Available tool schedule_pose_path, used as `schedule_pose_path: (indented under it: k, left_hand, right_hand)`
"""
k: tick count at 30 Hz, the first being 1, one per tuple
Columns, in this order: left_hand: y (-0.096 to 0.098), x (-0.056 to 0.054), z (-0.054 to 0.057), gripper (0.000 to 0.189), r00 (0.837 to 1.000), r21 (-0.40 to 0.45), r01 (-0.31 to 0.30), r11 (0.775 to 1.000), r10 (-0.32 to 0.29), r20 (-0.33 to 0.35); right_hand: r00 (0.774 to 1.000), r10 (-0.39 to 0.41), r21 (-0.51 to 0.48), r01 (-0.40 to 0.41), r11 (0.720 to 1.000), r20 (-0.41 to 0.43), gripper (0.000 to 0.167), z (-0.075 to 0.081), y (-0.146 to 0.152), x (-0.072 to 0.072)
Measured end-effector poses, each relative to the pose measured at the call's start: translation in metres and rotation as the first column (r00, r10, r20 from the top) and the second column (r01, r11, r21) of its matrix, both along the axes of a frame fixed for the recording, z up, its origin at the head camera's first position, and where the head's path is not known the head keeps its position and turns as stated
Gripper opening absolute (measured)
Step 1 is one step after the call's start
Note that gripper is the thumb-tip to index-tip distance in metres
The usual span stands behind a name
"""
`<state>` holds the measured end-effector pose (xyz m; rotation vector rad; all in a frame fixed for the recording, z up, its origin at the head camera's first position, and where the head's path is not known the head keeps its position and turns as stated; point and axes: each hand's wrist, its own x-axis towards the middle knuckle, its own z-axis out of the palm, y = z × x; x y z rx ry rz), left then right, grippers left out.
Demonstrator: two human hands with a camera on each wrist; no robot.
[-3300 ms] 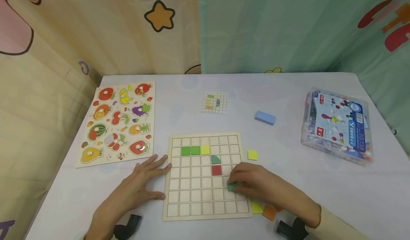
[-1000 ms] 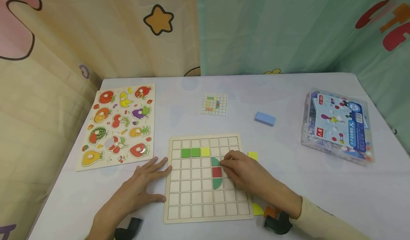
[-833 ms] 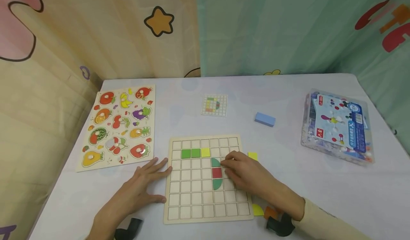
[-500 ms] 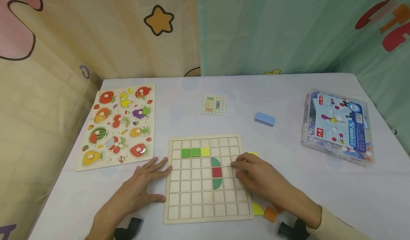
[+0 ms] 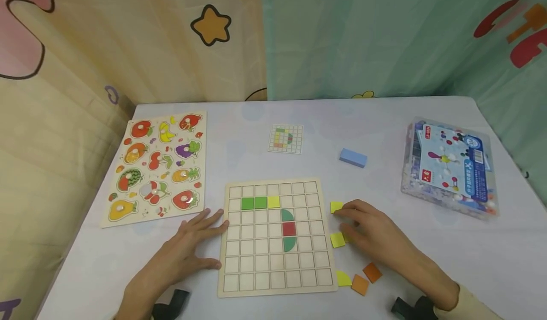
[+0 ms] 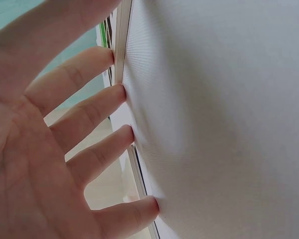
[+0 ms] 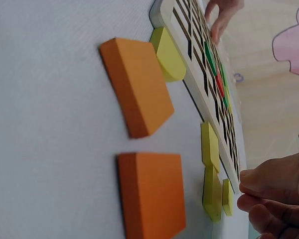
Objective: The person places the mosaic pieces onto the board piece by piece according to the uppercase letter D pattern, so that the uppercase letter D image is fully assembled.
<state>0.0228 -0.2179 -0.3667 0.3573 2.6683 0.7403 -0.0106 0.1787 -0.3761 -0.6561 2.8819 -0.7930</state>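
Note:
A wooden grid board (image 5: 260,263) lies at the table's centre. Its cells bear two green squares, a yellow square, a red square (image 5: 289,229) and two green quarter-circle tiles (image 5: 289,244). My left hand (image 5: 183,244) has its fingers spread, fingertips at the board's left edge. Right of the board, my right hand (image 5: 376,230) hovers with thumb and index finger apart; the index fingertip overlaps a yellow square tile (image 5: 335,206) in the head view. Another yellow tile (image 5: 337,240) lies below the fingers, with a third partly hidden beside it. Nothing shows between the fingers in the right wrist view.
A yellow quarter-circle tile (image 5: 343,278) and two orange tiles (image 5: 360,285) lie near the board's lower right corner. Behind the board are a small pattern card (image 5: 286,138) and a blue block (image 5: 353,158). A fruit puzzle (image 5: 158,168) lies left, a plastic box (image 5: 448,168) right.
The green quarter-circle tile that my right hand held now lies in the cell below the red square. My right hand has left the board and moved right to the yellow tiles. The left hand stays.

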Motion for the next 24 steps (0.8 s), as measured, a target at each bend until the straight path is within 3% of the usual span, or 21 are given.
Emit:
schedule_pose_path:
  k: [8,13,16,19,21,24]
  left_hand:
    - [0.0,0.001,-0.002,0.087,1.0,0.003,-0.002,1.0,0.002,0.015]
    - [0.0,0.001,-0.001,0.086,1.0,-0.002,0.008,1.0,-0.008,-0.004]
    - [-0.001,0.0,0.0,0.085,1.0,-0.002,0.017,1.0,-0.017,-0.017]
    - [-0.001,0.0,0.001,0.086,1.0,-0.001,0.016,1.0,-0.016,-0.013]
    - [-0.001,-0.001,0.001,0.086,1.0,-0.004,0.012,1.0,-0.012,-0.008]
    - [0.0,-0.001,0.001,0.086,1.0,-0.001,0.005,1.0,-0.005,0.002]
  right_hand:
    - [1.0,-0.021,0.003,0.021,1.0,-0.005,0.025,0.002,0.011,0.004]
    - [0.995,0.077,-0.051,-0.074,0.996,0.068,0.026,0.01,0.015,0.017]
    - [0.971,0.215,-0.104,-0.204,0.973,0.107,0.028,0.011,0.02,0.026]
    - [0.924,0.354,-0.16,-0.331,0.93,0.148,0.027,0.008,0.024,0.033]
    - [0.901,0.403,-0.174,-0.377,0.91,0.16,0.026,0.005,0.024,0.036]
    - [0.894,0.425,-0.155,-0.404,0.901,0.14,0.026,0.0,0.023,0.039]
